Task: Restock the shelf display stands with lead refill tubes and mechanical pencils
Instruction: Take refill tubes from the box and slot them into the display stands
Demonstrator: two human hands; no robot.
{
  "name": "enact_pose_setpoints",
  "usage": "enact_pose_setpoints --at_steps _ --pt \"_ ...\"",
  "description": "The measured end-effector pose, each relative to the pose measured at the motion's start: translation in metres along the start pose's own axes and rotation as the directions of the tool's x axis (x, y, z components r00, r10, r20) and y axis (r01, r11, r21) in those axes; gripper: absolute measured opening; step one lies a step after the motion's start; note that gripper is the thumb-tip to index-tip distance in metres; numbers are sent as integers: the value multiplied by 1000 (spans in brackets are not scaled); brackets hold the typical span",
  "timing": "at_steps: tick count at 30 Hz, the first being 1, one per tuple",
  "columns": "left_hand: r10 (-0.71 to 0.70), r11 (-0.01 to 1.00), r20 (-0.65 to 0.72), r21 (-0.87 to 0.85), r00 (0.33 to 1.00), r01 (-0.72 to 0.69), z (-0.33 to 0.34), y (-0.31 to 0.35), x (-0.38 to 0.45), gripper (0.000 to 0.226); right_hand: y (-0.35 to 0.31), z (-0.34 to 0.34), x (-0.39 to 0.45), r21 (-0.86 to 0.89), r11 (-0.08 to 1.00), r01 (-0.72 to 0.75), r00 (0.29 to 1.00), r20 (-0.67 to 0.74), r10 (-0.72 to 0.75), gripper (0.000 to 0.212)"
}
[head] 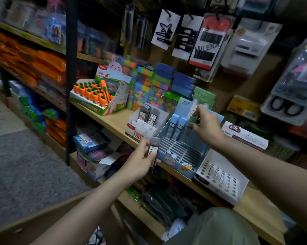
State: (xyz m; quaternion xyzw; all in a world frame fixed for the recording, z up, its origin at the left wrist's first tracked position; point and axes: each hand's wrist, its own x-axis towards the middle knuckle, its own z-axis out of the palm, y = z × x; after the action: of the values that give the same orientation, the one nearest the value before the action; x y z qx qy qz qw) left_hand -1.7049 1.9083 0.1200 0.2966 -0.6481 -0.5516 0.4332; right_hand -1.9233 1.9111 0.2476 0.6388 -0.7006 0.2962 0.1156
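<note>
Gripping a dark lead refill tube [153, 149] between fingers and thumb, the left hand [140, 160] hovers before the shelf [113, 119]. Farther in, the right hand [206, 125] pinches a green tube [193, 119] inside the blue display stand [181, 152], beside two blue tubes [176, 127].

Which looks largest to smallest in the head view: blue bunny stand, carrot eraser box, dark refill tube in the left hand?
1. Blue bunny stand
2. Carrot eraser box, farther away, so that order is unsure
3. Dark refill tube, clearly smallest

We stand in a stationery shop: stocked wooden shelves [113, 119], carton display stands [177, 156], and packaged goods hanging on hooks [209, 41].
</note>
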Motion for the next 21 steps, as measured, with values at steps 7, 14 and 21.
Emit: enact_pose_setpoints --at_steps 7,14,21 --pt "-39 998 -40 43 998 41 -15 -10 10 33 2 15 1 3 999 -35 998 60 35 31" --pt "-48 998 -50 24 998 49 -14 -16 12 36 4 22 -1 105 987 -121 992 -7 123 25" --pt "-65 998 -51 -18 997 64 -12 -14 13 21 1 29 -9 31 990 -139 990 -22 139 19"
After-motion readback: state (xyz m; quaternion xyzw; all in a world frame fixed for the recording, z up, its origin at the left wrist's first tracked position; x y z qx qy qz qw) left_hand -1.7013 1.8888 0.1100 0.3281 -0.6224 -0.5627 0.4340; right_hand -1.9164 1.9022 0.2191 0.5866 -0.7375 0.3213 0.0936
